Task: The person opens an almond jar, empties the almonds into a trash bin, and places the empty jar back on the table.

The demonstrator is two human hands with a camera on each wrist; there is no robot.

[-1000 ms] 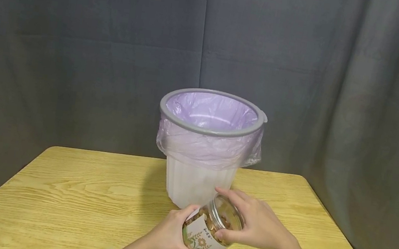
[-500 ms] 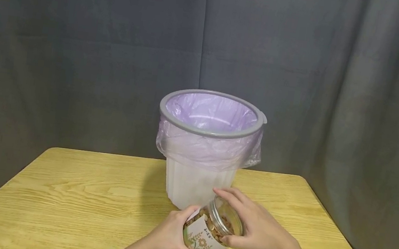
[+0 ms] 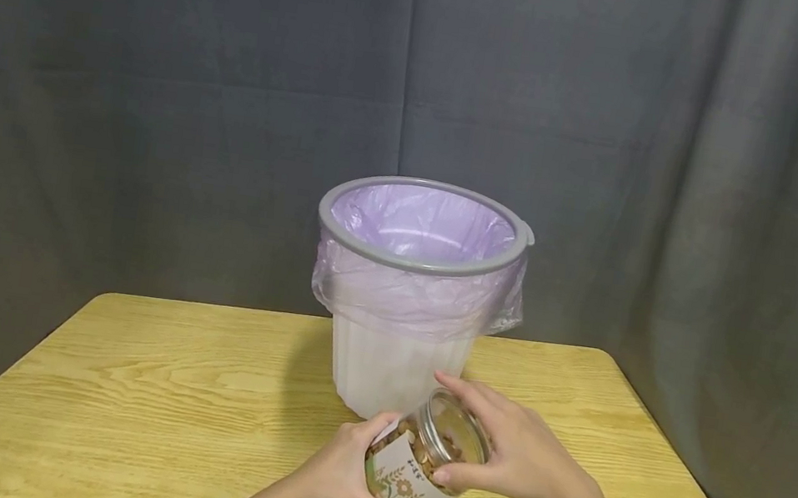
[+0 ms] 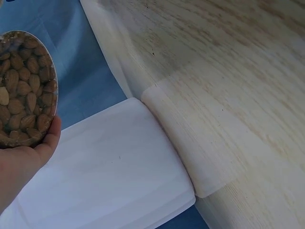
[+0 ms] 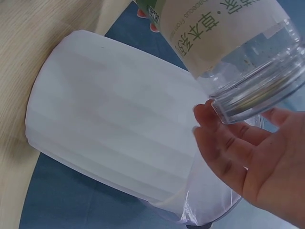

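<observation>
Held tilted just above the wooden table [image 3: 146,384], right in front of the lined bin [image 3: 413,301]: a clear jar of almonds [image 3: 420,462]. Left hand [image 3: 339,477] wrapped around the labelled body; right hand [image 3: 519,454] curled over the lid [image 3: 453,437], fingers shifted slightly around its rim from half a second ago. Judged mid-twist, lid still seated.

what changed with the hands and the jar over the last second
Very little. The right hand shifted slightly round the clear lid, fingers re-placed, as if twisting. The left hand still grips the almond jar, tilted as before. Bin and table unchanged.
</observation>
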